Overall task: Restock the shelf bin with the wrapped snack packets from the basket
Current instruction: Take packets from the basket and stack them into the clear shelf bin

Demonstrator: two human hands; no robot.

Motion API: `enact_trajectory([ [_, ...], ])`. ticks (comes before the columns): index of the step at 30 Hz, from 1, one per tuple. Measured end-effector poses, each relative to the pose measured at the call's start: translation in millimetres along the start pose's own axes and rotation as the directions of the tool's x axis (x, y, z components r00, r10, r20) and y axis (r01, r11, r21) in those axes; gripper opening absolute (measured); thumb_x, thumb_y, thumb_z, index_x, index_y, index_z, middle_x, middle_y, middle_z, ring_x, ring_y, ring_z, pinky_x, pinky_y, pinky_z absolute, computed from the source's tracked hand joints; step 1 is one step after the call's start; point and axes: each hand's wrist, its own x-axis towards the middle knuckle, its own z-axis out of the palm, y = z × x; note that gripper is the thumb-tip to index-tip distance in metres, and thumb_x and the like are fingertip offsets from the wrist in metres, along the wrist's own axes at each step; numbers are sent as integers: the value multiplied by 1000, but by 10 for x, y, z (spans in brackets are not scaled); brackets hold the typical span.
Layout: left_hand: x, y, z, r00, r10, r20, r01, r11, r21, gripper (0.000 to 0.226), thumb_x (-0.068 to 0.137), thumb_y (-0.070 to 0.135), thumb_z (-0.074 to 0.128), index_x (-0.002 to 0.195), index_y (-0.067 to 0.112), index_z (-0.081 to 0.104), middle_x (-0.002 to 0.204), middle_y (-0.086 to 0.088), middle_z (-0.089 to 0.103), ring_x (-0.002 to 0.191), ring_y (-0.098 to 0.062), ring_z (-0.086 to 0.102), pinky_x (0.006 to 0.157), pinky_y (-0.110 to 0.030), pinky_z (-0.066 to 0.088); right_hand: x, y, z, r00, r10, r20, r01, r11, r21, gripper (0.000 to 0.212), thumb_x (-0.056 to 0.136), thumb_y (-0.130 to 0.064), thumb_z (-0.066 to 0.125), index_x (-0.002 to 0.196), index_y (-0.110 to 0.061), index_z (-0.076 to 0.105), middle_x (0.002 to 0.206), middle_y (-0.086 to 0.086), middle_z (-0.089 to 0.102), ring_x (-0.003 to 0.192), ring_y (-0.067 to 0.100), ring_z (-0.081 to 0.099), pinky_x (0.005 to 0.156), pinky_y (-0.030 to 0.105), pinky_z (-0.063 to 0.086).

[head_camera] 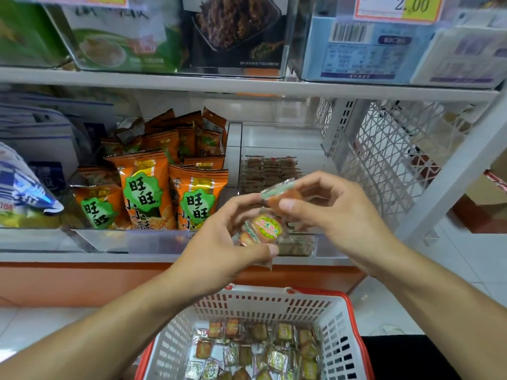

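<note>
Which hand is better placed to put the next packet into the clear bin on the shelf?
Probably the right hand: it pinches one packet just in front of the clear bin, while the left hand grips a bundle of packets lower.

Bright, even indoor light falls from above, with soft, faint shadows under the shelves. Glare whitens the clear bin fronts (pixel 131 239) and the price label (pixel 397 8). Wide-angle distortion bends the shelf edges. The upper packages look blurred; the orange snack bags (pixel 142 187) are sharp.

Head camera (single wide-angle view) looks forward-down, close over hands (pixel 274 220), facing shelf (pixel 247 86).
</note>
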Motion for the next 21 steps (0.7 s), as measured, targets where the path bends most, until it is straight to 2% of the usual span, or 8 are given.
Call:
enact_trajectory([
  [1,-4,-8,8,999,34,-37,-33,999,40,70,78,8,87,135,32,56,123,15,71,114,-3,67,86,-18,55,-18,4,15,999,-40,31,42,998,-54,22,73,-21,85,92,-17,76,95,4,77,84,18,74,72,36,62],
  [3,-14,-34,20,986,110,-125,-97,990,105,70,74,14,91,133,33,58,117,15,72,109,-4,68,86,-16,52,-54,9,27,994,-21,103,29,997,-72,32,66,-35,87,93,-22,79,110,-4,75,97,16,74,90,41,59],
  [5,-31,-53,26,968,170,-182,-145,978,147,70,72,20,93,131,37,59,114,16,72,106,-4,68,86,-16,52,-65,17,33,987,-24,158,31,999,-43,33,68,-41,84,96,-24,81,123,-7,69,106,14,71,96,39,56],
  [8,-42,-71,35,955,231,-186,-199,964,179,72,71,25,94,131,43,57,121,17,69,112,-7,67,92,-23,55,-77,46,46,992,-76,102,69,995,66,27,70,-21,82,97,-20,79,123,0,70,108,20,70,93,34,56],
  [11,-55,-71,49,945,275,-175,-235,947,220,77,72,25,94,135,45,54,127,18,65,117,-8,64,95,-24,54,-72,60,32,996,4,94,-26,972,234,54,61,-6,86,112,-17,69,118,7,71,102,21,72,82,26,58],
  [14,-68,-68,49,936,312,-162,-261,926,272,79,73,28,93,138,46,51,130,22,61,120,-5,61,95,-18,51,-36,24,-39,989,71,128,-102,961,258,71,59,-7,87,124,-21,64,110,6,74,97,17,72,81,26,58],
  [18,-77,-60,43,928,339,-155,-287,916,281,78,75,25,91,139,45,51,130,25,60,123,-2,60,97,-13,48,-17,26,-59,975,112,191,-162,949,270,52,70,-11,80,120,-21,70,113,13,74,103,24,69,98,41,53],
  [21,-72,-59,37,930,340,-139,-290,911,292,80,76,24,90,141,45,48,133,25,59,126,-1,58,100,-14,47,1,7,-113,966,116,232,-188,930,316,47,78,-12,73,124,-23,71,119,12,72,113,25,68,100,37,54],
])
